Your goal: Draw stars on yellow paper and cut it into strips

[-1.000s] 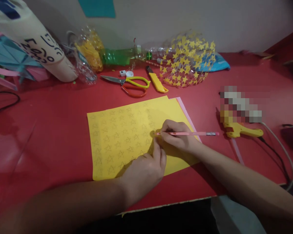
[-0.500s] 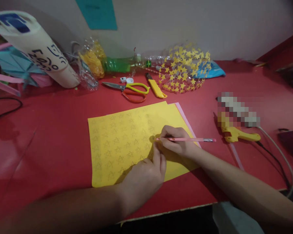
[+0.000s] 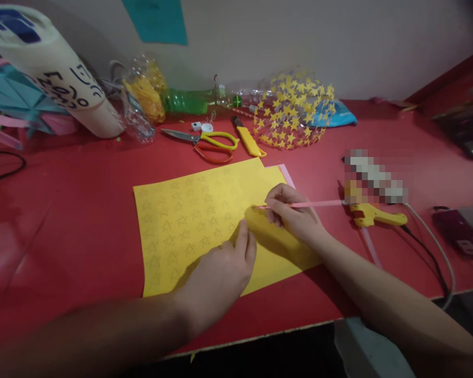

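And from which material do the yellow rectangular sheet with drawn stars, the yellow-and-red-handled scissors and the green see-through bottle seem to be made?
Sheet: probably matte paper; it is thin and shows no gloss.
Scissors: blades look like dull grey metal; handles, evenly coloured, perhaps plastic.
Green bottle: likely glossy plastic, being see-through with highlights; glass is possible.

One pencil [image 3: 319, 203], one cutter [image 3: 249, 142], one tumbler [image 3: 65, 68], apparently one glue gun [image 3: 382, 216].
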Demonstrator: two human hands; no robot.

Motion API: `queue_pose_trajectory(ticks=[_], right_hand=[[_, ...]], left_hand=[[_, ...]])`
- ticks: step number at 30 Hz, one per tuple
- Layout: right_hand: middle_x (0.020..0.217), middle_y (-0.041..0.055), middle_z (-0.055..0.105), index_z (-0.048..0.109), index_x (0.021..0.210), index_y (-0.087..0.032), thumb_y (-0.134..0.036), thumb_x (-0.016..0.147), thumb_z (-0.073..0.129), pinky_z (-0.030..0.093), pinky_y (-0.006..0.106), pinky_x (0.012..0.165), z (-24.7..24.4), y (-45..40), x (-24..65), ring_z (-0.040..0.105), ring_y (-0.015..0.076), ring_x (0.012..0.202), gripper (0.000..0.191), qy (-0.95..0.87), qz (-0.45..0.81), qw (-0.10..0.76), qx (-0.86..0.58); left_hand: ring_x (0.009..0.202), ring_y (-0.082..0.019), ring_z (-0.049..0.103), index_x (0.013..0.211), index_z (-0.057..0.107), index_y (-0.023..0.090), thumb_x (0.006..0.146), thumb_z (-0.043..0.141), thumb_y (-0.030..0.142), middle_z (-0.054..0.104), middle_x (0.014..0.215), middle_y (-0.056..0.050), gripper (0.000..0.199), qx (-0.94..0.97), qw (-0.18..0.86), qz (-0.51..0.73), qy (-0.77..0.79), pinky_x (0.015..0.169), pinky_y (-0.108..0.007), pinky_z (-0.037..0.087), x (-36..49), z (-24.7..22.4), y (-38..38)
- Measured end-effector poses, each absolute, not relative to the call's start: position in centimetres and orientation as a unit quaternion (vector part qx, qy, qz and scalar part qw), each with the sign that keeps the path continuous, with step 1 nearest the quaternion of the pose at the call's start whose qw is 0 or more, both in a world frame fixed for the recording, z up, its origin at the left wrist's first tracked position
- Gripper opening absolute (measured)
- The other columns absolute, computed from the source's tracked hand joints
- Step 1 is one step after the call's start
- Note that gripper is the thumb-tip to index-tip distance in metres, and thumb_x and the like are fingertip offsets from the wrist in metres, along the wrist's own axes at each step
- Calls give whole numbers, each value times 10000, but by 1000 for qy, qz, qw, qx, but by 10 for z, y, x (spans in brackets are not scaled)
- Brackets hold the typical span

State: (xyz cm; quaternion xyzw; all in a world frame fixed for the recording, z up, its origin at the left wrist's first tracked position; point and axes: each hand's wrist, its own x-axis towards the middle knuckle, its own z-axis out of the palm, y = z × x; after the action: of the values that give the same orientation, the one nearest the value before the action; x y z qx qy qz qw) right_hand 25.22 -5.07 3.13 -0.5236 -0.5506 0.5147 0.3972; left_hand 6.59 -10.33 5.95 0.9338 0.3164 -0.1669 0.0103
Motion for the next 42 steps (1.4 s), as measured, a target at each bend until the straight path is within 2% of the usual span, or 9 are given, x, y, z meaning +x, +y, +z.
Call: queue_pose_trajectory(ticks=[3,5,8,13,15,18,24,31,42], right_hand=[[636,-32,561,539,788,-195,-231,732,601,333,226,482,42,-54,254,459,90,529,90,-601,485,373,-514],[668,-22,553,563,785,-185,-205,718,590,313,231,500,48,-55,254,443,90,559,74,-634,478,338,-506],[659,-24,533,552,766,-186,-195,717,580,294,237,504,50,-56,253,432,93,568,57,-657,493,291,-491],[607,-42,503,485,702,-205,-212,710,574,285,239,486,36,-57,249,415,89,531,90,-619,518,289,-515],[597,-44,507,486,695,-206,-203,698,564,282,238,479,32,-58,248,408,86,518,78,-614,511,304,-519],[584,-44,510,495,671,-203,-207,711,563,282,236,482,28,-58,248,399,82,515,79,-637,493,312,-504],[581,-49,508,491,663,-205,-183,729,564,280,238,486,24,-57,250,389,76,517,101,-679,468,296,-483],[570,-55,499,493,671,-209,-188,742,562,281,239,482,23,-59,251,385,76,512,101,-693,465,301,-462],[587,-49,514,492,667,-205,-195,754,564,283,241,487,22,-59,251,402,75,522,113,-696,469,291,-459]], left_hand=[[808,-274,701,1449,416,16,737,461,-72,392,1469,-317,719,927,30,-180,328,540,-316,565,64,68,-102],[1016,-350,662,1381,489,-26,761,475,-39,478,1400,-325,620,929,29,-183,321,710,-384,588,60,71,-103],[1197,-389,556,1302,563,-2,795,507,10,529,1365,-286,511,935,24,-159,317,924,-489,513,50,69,-100],[1019,-273,617,1111,654,129,922,458,137,633,1191,-160,272,939,146,-68,303,853,-412,525,26,66,-71],[1113,-262,571,1124,645,144,945,448,165,609,1220,-137,267,931,190,-17,311,939,-409,484,20,63,-55],[1317,-307,397,1137,640,151,936,484,217,491,1375,-150,263,918,211,37,334,1071,-476,368,14,56,-36],[1353,-289,337,1167,665,242,898,516,234,418,1427,-90,307,883,316,8,348,1101,-492,326,10,50,-25],[1376,-288,312,1163,684,276,869,512,221,381,1458,-66,345,865,341,-1,368,1115,-478,319,10,52,-27],[1385,-293,300,1159,685,268,872,496,238,377,1458,-67,344,860,349,-17,373,1128,-482,300,12,57,-27]])
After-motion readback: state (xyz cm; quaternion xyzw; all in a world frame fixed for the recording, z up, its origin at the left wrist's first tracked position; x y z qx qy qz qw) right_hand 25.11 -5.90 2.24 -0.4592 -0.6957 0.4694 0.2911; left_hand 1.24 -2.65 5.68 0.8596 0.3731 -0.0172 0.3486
